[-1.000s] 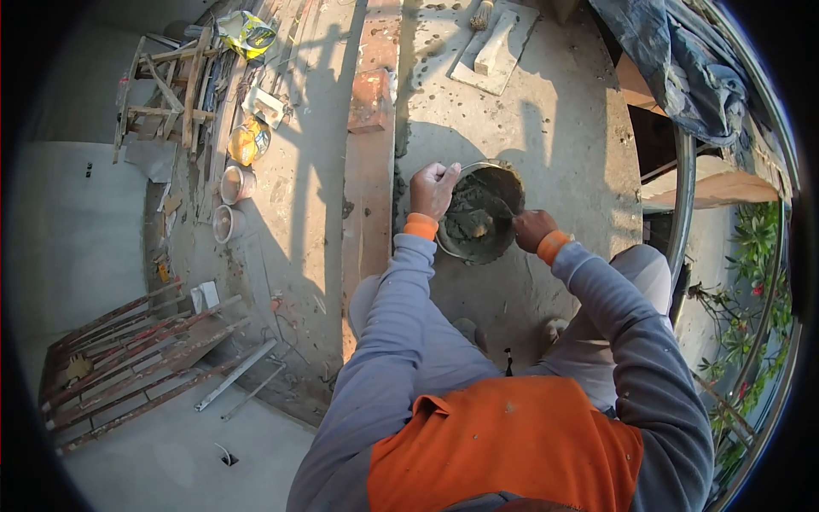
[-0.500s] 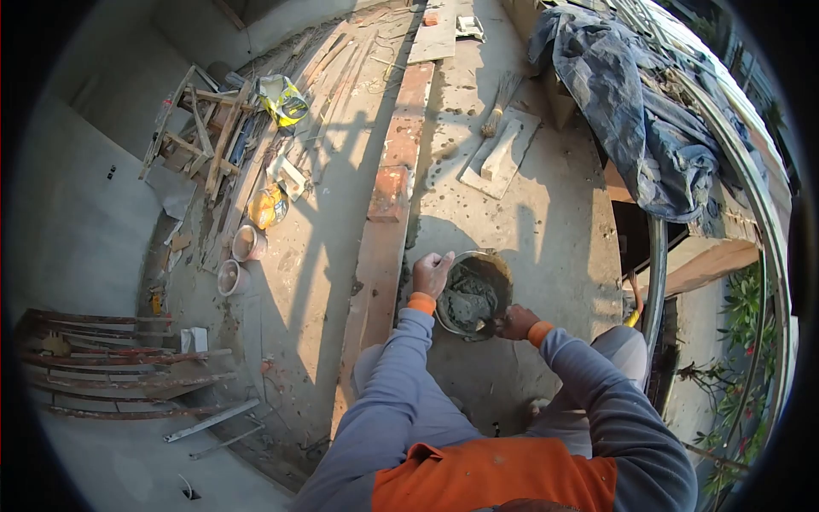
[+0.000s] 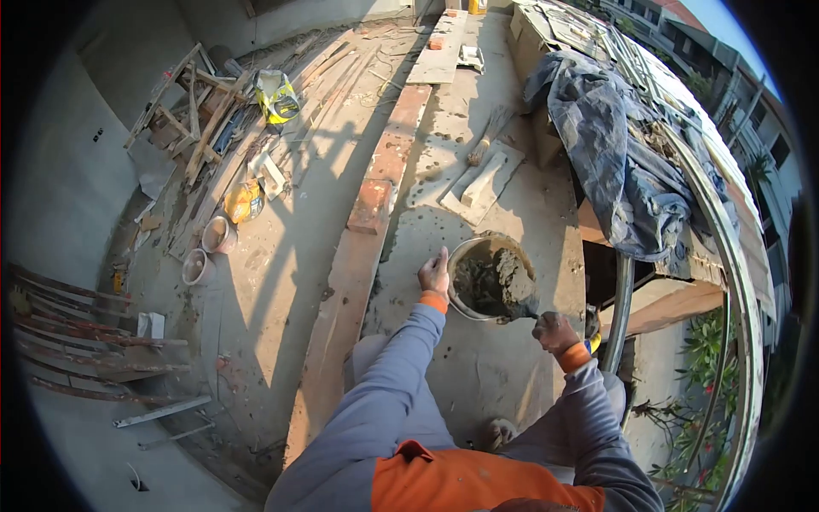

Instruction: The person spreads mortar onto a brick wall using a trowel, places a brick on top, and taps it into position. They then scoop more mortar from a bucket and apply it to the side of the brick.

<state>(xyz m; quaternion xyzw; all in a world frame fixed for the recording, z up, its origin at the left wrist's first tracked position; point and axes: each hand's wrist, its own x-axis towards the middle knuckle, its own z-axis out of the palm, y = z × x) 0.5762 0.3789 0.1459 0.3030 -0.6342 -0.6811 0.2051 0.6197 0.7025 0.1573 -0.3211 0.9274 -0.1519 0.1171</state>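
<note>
Between my hands stands a round bucket [image 3: 456, 294] with wet grey mortar [image 3: 480, 286] in it. My left hand [image 3: 434, 273] is closed at the bucket's left rim, thumb up. On the right, my right hand [image 3: 554, 332] is wrapped round the handle of a trowel [image 3: 525, 305], whose blade carries a heap of mortar over the bucket's right side. Beyond the bucket, a float [image 3: 483, 184] lies on a flat board [image 3: 503, 192], with a brush [image 3: 479, 154] beside it.
A long plank [image 3: 337, 303] runs forward on the left, with a brick [image 3: 370, 206] on it. Farther left are two small buckets [image 3: 198, 268], a yellow bag [image 3: 244, 201] and scrap wood [image 3: 200, 128]. A blue-grey tarp [image 3: 606, 162] and curved metal rail [image 3: 712, 196] stand right.
The view has tilted up and shifted. My right hand has moved outward from the bucket, and the trowel has come up with mortar on it. My left hand remains at the rim.
</note>
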